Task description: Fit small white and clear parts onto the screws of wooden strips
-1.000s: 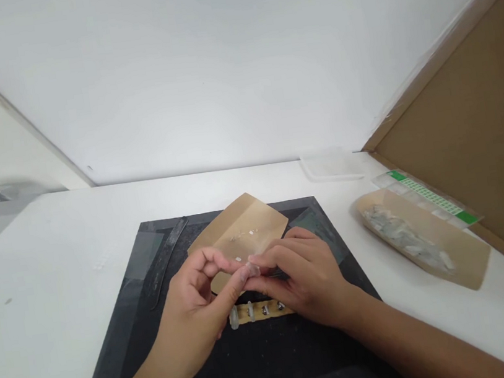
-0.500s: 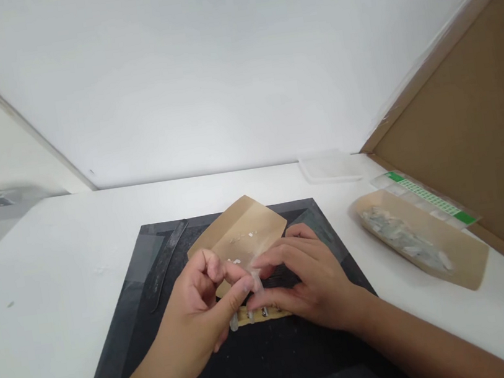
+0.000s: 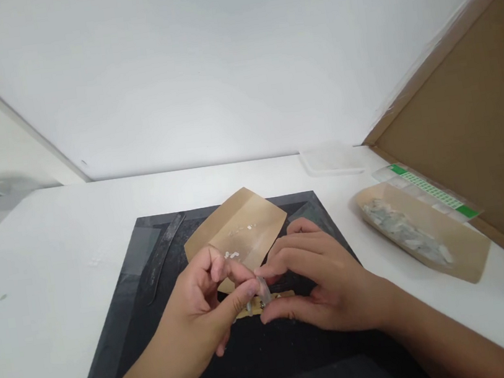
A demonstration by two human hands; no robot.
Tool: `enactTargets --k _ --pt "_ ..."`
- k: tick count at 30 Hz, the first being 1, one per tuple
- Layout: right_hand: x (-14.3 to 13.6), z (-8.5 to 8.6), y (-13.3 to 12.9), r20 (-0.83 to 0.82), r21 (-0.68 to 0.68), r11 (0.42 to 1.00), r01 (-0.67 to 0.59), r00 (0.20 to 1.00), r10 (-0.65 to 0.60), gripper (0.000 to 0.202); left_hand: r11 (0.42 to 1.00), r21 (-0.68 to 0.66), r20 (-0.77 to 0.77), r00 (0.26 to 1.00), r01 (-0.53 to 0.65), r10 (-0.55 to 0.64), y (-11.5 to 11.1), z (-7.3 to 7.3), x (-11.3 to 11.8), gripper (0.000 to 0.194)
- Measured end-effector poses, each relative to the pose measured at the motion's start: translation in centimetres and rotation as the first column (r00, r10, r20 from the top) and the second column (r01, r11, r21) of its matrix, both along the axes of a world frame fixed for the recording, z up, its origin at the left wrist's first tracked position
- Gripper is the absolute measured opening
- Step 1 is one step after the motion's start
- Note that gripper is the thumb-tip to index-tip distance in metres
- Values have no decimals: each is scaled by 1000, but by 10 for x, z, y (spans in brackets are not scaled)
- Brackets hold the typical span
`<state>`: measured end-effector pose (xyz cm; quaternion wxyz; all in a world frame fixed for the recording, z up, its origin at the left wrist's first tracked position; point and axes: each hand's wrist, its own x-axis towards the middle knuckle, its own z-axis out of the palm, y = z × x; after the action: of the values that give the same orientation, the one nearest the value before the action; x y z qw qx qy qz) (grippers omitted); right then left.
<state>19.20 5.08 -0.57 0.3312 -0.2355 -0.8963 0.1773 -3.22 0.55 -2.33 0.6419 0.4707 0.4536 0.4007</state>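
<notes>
A small translucent curved piece, looking like a clear false nail (image 3: 265, 290), sits between my two hands above the black mat (image 3: 258, 363). My left hand (image 3: 202, 302) pinches one end of it between thumb and forefinger. My right hand (image 3: 323, 276) has its forefinger on the top end and its thumb by the lower end, curled around the piece. Below the fingers lies a narrow yellowish strip (image 3: 285, 295) with small metal bits and clear pieces on it, partly hidden by my hands. A brown paper tray (image 3: 254, 207) with white bits stands just behind.
To the right, a second brown paper tray (image 3: 470, 252) holds many translucent pieces. Beside it lies a clear case with a green label (image 3: 430, 186). A clear plastic lid (image 3: 330, 162) rests at the back. A dark nail file (image 3: 167, 251) lies at the mat's left.
My right hand has shifted slightly right, its thumb lower and away from the left thumb. The clear piece now tilts down to the right. The view has tipped a little.
</notes>
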Motion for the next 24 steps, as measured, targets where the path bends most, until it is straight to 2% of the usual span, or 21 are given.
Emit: enactTargets --k 7,11,14,16,19,22,24 --pt "0 1 -4 57 23 999 37 998 -39 33 1000 -11 -2 1000 7 -7 4 0 -1 51" --pt "-1 4 -7 86 0 999 43 995 -42 21 1000 17 -23 1000 10 -10 4 0 -3 50" --pt "2 3 -7 103 -51 998 44 994 -38 22 996 88 -143 990 -1 13 3 -2 -5 40" --pt "5 1 -6 101 -86 995 47 994 -38 25 983 185 -250 967 6 41 3 -3 -7 31" --pt "11 -6 -7 92 -104 994 32 996 -22 27 914 404 -389 913 47 125 3 -2 -11 14" --pt "14 -14 -8 89 -124 992 6 996 5 30 758 639 -489 830 132 268 5 -1 -15 15" --pt "15 -20 -8 87 -148 989 -2 996 15 33 656 733 -494 805 181 330 6 0 -17 19"
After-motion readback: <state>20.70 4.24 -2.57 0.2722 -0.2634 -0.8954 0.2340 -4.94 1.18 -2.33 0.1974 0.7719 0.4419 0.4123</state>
